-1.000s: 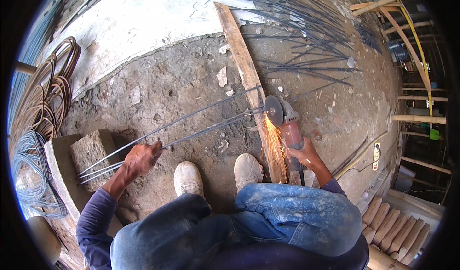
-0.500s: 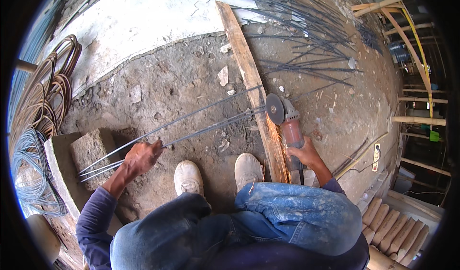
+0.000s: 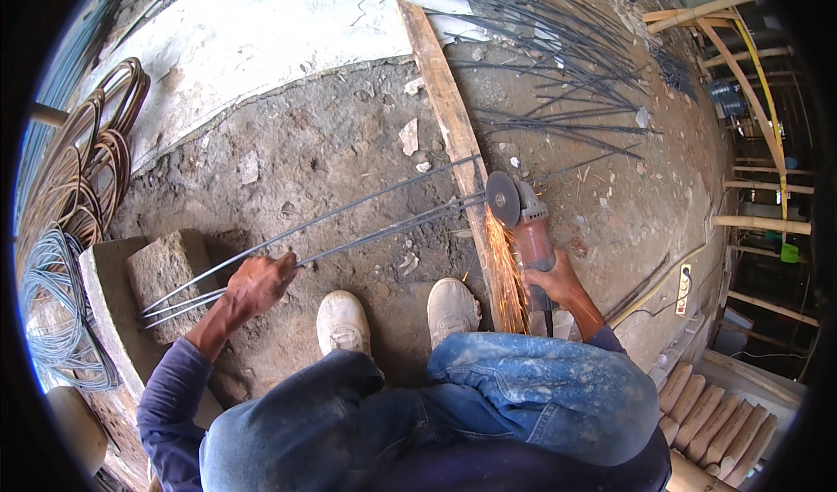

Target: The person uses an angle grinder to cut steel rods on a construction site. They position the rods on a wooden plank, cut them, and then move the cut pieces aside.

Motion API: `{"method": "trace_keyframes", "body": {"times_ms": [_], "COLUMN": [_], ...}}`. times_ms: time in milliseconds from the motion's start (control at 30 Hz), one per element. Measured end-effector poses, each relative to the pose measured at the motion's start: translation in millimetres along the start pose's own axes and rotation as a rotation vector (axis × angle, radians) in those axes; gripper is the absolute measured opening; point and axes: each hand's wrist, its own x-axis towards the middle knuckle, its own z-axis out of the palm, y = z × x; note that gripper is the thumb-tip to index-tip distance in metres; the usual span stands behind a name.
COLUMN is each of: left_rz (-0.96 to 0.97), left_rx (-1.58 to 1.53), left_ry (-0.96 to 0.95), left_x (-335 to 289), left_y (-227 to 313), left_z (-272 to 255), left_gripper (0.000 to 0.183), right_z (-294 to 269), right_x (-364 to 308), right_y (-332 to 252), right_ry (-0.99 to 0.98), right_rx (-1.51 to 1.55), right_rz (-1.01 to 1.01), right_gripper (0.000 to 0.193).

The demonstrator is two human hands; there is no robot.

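Note:
My left hand (image 3: pixel 262 284) is closed around a few thin steel rods (image 3: pixel 375 234). Their near-left ends rest by a concrete block (image 3: pixel 170 269), and their far ends lie across a wooden plank (image 3: pixel 446 99). In my right hand (image 3: pixel 555 279) is an angle grinder (image 3: pixel 533 241), held by its body, fingers wrapped round it. Its dark disc (image 3: pixel 502 197) meets the rod ends at the plank's right edge. Orange sparks (image 3: pixel 504 269) stream down along the plank toward my knee. The exact contact point is partly hidden behind the disc.
Several cut rods (image 3: pixel 558 47) lie scattered at the far right. Coils of brown rod (image 3: pixel 109 152) and grey wire (image 3: pixel 61 309) sit at the left. A power strip (image 3: pixel 684 289) lies at the right, above stacked tan pieces (image 3: pixel 715 422). My shoes (image 3: pixel 453 307) stand just left of the plank.
The spark stream has grown denser and brighter below the disc. Both hands, the rods and the grinder keep nearly the same places.

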Motion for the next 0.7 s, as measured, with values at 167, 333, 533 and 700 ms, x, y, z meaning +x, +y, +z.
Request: {"method": "trace_keyframes", "body": {"times_ms": [167, 333, 533, 700], "left_rz": [0.016, 0.014, -0.023, 0.003], "left_rx": [0.005, 0.010, 0.007, -0.005], "left_ry": [0.014, 0.017, -0.001, 0.018], "left_x": [0.6, -0.2, 0.2, 0.9], "left_y": [-3.3, -3.5, -0.1, 0.5], "left_z": [2.3, 3.3, 0.7, -1.8], "left_gripper": [0.024, 0.025, 0.025, 0.026], "right_z": [0.5, 1.6, 1.6, 3.5], "right_x": [2.6, 2.6, -4.8, 1.2], "right_y": [2.7, -2.3, -5.9, -3.3], "right_ry": [0.023, -0.007, 0.010, 0.009], "right_rx": [-0.038, 0.019, -0.009, 0.016], "right_rz": [-0.037, -0.006, 0.002, -0.003], "right_gripper": [0.028, 0.027, 0.027, 0.028]}}
